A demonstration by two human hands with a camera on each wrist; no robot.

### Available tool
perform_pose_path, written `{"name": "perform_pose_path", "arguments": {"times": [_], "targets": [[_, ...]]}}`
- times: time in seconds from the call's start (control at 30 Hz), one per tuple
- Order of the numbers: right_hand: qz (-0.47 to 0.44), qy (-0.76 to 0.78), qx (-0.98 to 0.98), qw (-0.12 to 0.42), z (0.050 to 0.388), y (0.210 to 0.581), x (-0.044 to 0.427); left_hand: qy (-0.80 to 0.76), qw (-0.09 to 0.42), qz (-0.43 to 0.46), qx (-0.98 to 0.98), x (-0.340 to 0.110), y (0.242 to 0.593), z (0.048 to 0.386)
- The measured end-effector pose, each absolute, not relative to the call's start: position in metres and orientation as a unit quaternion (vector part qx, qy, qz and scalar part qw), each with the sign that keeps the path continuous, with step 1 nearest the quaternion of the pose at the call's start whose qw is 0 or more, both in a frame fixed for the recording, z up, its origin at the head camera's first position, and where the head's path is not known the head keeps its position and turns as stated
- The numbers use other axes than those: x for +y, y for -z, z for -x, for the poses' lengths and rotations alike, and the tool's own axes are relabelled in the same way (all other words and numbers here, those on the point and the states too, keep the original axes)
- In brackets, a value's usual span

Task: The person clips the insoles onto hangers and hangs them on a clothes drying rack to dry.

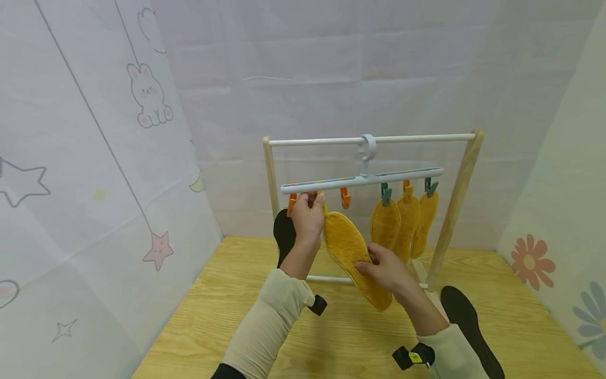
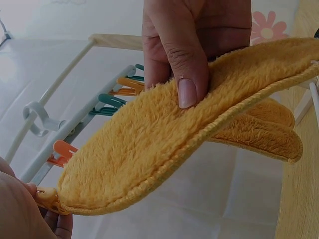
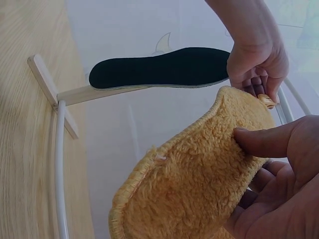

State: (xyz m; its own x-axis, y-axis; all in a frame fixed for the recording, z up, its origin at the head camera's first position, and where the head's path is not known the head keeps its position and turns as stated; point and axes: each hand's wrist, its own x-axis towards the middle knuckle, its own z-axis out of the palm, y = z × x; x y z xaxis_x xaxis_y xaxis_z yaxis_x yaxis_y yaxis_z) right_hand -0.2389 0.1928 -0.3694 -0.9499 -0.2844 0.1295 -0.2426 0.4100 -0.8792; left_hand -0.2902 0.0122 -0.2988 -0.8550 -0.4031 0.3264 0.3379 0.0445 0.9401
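Observation:
A fuzzy yellow insole (image 1: 347,247) hangs slanted below the left part of a pale blue clip hanger (image 1: 326,185). My right hand (image 1: 390,268) pinches it near the middle, thumb on the fleecy face in the right wrist view. With thumb and fingers my left hand (image 1: 309,215) pinches a yellow clip (image 2: 47,195) under the hanger bar. The insole's upper end meets that clip in the left wrist view; whether the clip's jaws grip it I cannot tell. Left of this hand, a black insole (image 1: 284,231) hangs by an orange clip (image 1: 291,204).
Three yellow insoles (image 1: 406,226) hang at the hanger's right from green and orange clips. A bare orange clip (image 1: 345,198) dangles mid-left. The hanger hooks on a white-and-wood rack (image 1: 461,210). Another dark insole (image 1: 468,326) lies on the wooden table (image 1: 189,337), by my right forearm.

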Motion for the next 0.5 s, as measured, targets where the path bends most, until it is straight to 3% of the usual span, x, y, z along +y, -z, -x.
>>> {"name": "perform_pose_path", "arguments": {"times": [0.5], "targets": [[0.157, 0.536, 0.829, 0.027, 0.2388, 0.3669, 0.1850, 0.696, 0.271, -0.020, -0.665, 0.0126, 0.2987, 0.2897]]}}
